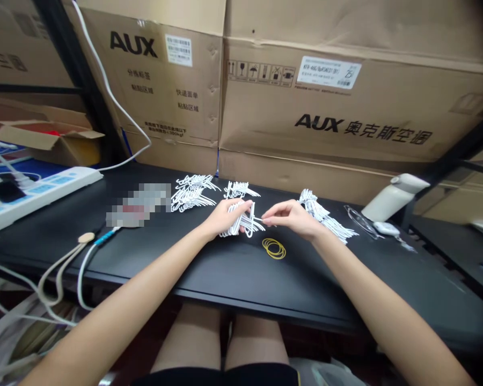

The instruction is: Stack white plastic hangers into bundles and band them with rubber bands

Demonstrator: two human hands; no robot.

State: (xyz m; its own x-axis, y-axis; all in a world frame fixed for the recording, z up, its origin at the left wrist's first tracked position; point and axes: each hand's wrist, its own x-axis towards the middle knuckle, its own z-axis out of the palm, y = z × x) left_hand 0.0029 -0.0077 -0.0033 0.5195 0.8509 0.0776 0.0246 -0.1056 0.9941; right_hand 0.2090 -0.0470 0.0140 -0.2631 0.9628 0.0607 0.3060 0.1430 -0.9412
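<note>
My left hand (227,214) is closed around a bundle of small white hangers (236,221), held just above the black table. Beside it my right hand (285,215) pinches the thin tip of a white hanger that sticks out of the bundle toward it. Several yellow rubber bands (274,249) lie loosely overlapped on the table just below my right hand. Behind my hands rests a small pile of white hangers (241,189), with a larger pile of hangers (194,192) to its left. Another row of white hangers (326,217) spreads out behind and right of my right hand.
Large cardboard boxes (261,128) stand along the table's back. On the right are a white bottle (392,198) and a small white device (386,229) with a cord. A power strip (50,193), cables and a blurred-out item (139,205) occupy the left side of the black table (225,273).
</note>
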